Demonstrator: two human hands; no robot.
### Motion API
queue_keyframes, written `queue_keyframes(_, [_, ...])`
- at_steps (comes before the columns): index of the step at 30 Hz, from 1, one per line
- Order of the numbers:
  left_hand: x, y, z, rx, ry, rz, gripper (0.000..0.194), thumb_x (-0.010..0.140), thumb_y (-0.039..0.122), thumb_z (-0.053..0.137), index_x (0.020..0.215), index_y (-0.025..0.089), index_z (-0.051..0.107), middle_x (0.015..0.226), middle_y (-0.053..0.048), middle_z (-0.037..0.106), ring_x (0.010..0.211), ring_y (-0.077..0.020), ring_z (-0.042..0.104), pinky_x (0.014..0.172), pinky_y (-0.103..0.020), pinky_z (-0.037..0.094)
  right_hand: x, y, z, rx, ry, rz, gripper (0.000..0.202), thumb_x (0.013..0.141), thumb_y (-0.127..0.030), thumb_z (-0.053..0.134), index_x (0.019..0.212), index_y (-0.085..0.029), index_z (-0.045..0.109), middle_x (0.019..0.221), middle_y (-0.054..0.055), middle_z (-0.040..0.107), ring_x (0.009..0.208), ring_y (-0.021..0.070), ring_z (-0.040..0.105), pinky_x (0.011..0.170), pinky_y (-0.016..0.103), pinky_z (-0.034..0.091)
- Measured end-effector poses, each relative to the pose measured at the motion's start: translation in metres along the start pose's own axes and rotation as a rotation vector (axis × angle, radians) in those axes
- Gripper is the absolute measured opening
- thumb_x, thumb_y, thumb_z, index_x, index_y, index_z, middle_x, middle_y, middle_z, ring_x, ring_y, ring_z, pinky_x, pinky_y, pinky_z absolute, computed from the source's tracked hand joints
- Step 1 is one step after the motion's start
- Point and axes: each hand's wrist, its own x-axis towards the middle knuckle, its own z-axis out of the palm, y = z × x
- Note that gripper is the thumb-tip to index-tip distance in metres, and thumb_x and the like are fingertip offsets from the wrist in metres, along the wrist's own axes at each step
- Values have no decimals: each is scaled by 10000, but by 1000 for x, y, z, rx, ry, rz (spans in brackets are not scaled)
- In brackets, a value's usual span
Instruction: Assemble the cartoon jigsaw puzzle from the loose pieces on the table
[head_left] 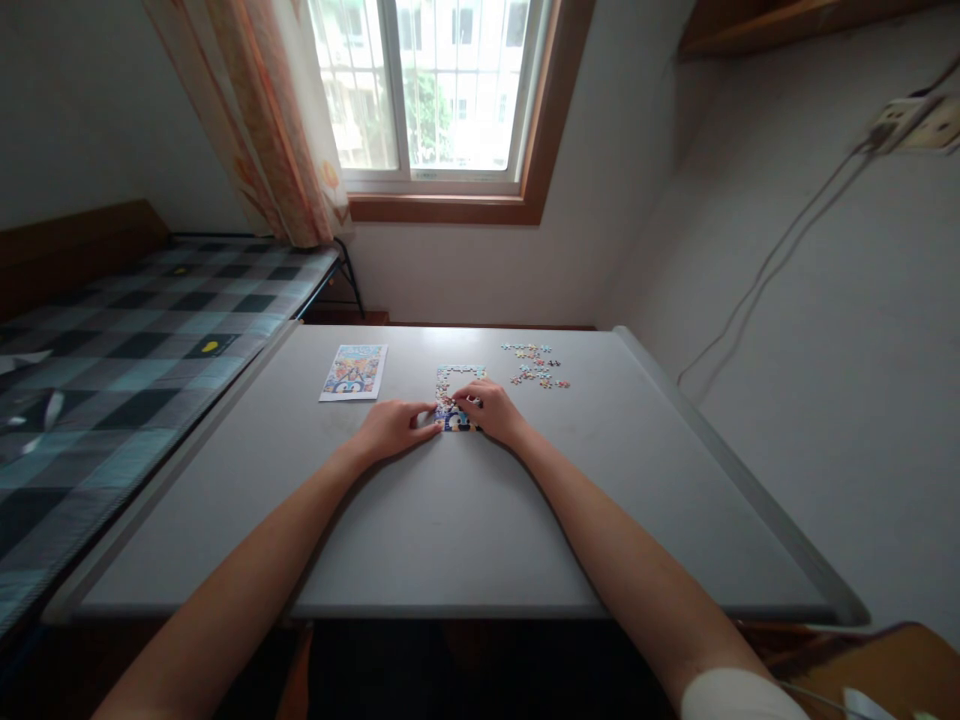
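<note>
A partly assembled jigsaw puzzle lies flat on the table, its border formed and blue penguin artwork along the near side. My left hand rests at its left edge, thumb and forefinger apart and touching the border. Over the puzzle's middle and right side, my right hand has thumb and fingertips pinched on a small puzzle piece, mostly covered by the fingers. Several loose puzzle pieces are scattered to the right. A printed reference picture of the penguin scene lies to the left.
The grey-white table has raised edges at its sides. A bed with a checked cover stands on the left. Beyond the table are a window and an orange curtain. A cable hangs down the right wall.
</note>
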Motion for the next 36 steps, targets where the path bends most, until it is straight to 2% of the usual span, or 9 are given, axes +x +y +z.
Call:
queue_keyframes(21, [0,-3,2,-6,2,7,477,825,585,504,1157,285,671,618,8,635,543,-133,536,533,-233,280,-3,5,6,-107,28,-69,190,862,-193,571,913,-254,744,893,60,650,869,195,518,848,359,431])
queue_keyframes(29, [0,-1,2,-4,-5,-5,495,823,595,501,1153,270,676,623,-3,637,546,-134,531,535,-235,277,-5,-3,4,-161,-21,-52,206,855,-185,566,925,-254,746,938,70,624,899,202,502,863,369,419])
queue_keyframes(32, [0,-2,1,-3,-3,-2,496,824,593,502,1155,267,674,621,1,632,543,-131,527,534,-233,273,-5,-1,3,-126,16,-29,232,844,-150,552,948,-243,738,946,72,628,923,205,512,873,370,422])
queue_keyframes(36, [0,-3,2,-4,4,7,500,824,600,500,1158,270,671,610,9,619,541,-127,522,536,-231,272,-4,10,-5,-114,138,77,290,801,-77,508,919,-212,736,910,69,633,911,203,537,877,368,420])
